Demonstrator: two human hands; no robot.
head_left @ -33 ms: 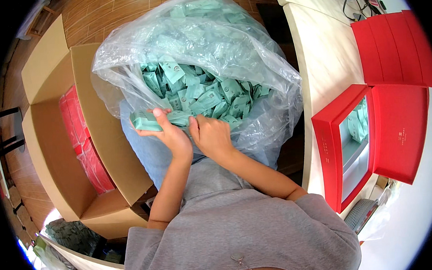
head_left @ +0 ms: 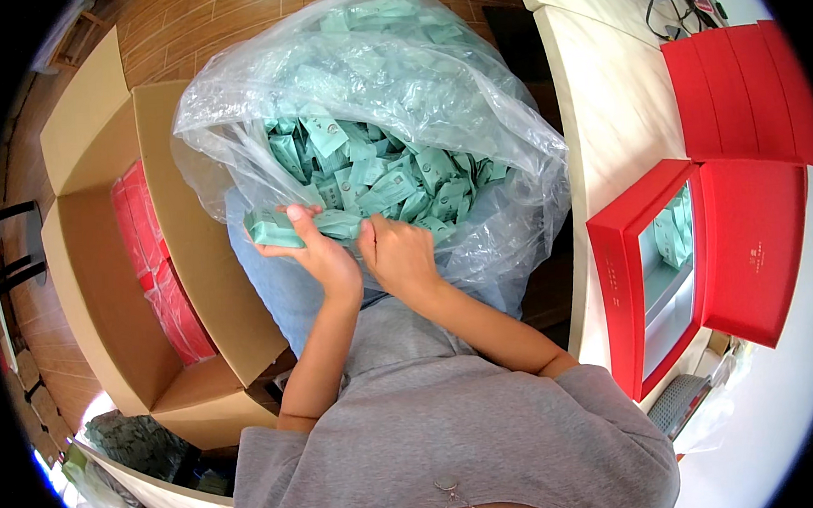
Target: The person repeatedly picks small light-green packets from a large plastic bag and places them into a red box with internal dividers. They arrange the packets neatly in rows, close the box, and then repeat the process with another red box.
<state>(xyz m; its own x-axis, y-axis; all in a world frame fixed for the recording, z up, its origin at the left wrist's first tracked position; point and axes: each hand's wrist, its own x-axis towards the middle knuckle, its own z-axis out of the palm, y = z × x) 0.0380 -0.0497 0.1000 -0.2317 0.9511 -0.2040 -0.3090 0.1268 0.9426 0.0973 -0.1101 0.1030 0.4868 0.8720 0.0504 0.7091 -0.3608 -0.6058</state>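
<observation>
Small pale-green packets (head_left: 387, 191) fill a big clear plastic bag (head_left: 233, 97), whose mouth gapes toward me over my lap. My left hand (head_left: 319, 249), palm up at the bag's near left edge, is closed around a row of green packets (head_left: 275, 229), the thumb pointing up. Close beside it, my right hand (head_left: 399, 254) has its fingers curled, with the thumb at the right end of a green packet (head_left: 339, 223) that lies between the two hands. Its fingertips are partly hidden.
To the left stands an open cardboard box (head_left: 104, 279) with red wrapped packages (head_left: 154, 258) inside. On the pale table (head_left: 601, 106) at right, an open red gift box (head_left: 617, 280) holds some green packets. Red box pieces (head_left: 738, 94) and a dark cable (head_left: 674, 15) lie farther back.
My right hand has shifted very slightly to the right. Nothing else has visibly moved.
</observation>
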